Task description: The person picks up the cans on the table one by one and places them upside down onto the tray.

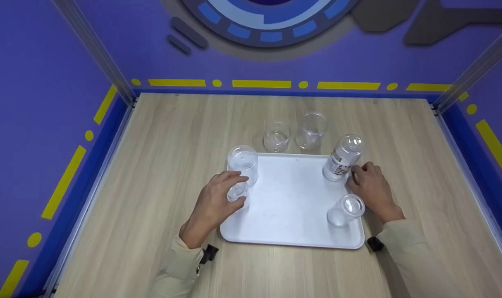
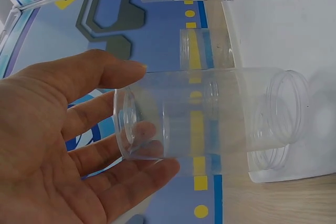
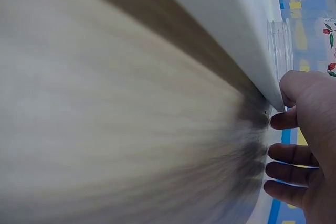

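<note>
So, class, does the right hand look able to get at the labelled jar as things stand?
Probably yes: the right hand, at the edge of the tray, is close beside the labelled jar with nothing else between; its hold there would likely need loosening.

left fingers (image 1: 237, 179) around clear jar (image 1: 237, 192) | right fingers (image 1: 358, 172) at tray (image 1: 290, 198) edge

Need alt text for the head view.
A person's left hand holds a clear jar at the left side of a white tray, while the right hand is at its right edge. A labelled bottle and two other clear jars stand on the tray; two more jars stand behind it on a wood-grain table.
</note>
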Motion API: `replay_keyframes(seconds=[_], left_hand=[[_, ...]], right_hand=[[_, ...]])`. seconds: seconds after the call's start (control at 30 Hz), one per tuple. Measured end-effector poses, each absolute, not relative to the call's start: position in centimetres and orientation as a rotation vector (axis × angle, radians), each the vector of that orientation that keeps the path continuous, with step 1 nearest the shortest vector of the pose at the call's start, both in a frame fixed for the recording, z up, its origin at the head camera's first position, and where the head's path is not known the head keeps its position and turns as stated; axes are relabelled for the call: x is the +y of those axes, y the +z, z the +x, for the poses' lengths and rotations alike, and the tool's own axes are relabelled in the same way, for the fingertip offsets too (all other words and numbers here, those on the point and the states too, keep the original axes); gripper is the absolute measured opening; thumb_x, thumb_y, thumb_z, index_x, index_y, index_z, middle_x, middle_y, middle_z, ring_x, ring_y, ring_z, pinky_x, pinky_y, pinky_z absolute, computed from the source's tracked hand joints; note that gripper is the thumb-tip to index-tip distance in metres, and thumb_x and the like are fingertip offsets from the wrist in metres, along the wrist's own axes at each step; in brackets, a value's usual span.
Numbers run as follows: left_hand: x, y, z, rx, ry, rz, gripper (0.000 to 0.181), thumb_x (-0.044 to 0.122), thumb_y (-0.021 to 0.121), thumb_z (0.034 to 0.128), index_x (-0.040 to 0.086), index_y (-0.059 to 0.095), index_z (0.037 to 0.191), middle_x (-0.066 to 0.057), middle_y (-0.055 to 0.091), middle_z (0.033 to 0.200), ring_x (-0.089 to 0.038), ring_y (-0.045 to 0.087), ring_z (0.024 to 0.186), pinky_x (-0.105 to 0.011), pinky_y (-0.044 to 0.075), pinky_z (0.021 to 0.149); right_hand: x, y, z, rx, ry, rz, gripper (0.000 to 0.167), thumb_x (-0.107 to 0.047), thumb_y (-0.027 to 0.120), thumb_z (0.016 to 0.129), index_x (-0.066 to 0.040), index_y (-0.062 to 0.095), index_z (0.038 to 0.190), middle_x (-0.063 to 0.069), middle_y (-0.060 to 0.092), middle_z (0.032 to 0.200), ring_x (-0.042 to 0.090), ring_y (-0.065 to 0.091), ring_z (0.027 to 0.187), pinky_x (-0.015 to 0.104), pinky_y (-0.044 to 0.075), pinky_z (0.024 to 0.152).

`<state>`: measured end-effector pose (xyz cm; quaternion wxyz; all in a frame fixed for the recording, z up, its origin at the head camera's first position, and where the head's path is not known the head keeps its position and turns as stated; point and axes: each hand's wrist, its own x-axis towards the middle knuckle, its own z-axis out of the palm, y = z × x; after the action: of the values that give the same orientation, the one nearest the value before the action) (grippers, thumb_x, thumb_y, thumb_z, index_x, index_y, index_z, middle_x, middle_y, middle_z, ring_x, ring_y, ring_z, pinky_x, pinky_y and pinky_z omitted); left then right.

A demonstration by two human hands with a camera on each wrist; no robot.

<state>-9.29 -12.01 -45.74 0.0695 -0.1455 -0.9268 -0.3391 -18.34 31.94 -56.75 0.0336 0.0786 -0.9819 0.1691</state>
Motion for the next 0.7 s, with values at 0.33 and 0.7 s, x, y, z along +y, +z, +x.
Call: replay_keyframes(seconds=[0.33,0.7], left_hand=[[-12.04,-46.14,-9.38,-2.829,-1.028,-0.418,0.045,0.003,0.089,0.0825,0.009,0.076,0.125,-0.011,0.069,0.133,-0.033,0.064,0.125,-0.046,0.056,0.099],[-12.05,-46.53,-9.42,-2.858,-1.035,-0.409,0.045,0.003,0.089,0.0828,0.009,0.076,0.125,-0.010,0.068,0.134,-0.032,0.063,0.126,-0.046,0.055,0.101]], right_hand=[[31.90,-56.69,-18.22,-3.019,0.543,0.237,0.039,-0.022,0.061,0.103,0.005,0.064,0.130,0.029,0.054,0.115,0.046,0.052,0.106,0.063,0.048,0.080],[31.79,-56.69,-18.27,-3.025,0.545,0.237,0.040,-0.021,0.061,0.103,0.006,0.063,0.132,0.030,0.053,0.118,0.046,0.051,0.107,0.064,0.049,0.080]])
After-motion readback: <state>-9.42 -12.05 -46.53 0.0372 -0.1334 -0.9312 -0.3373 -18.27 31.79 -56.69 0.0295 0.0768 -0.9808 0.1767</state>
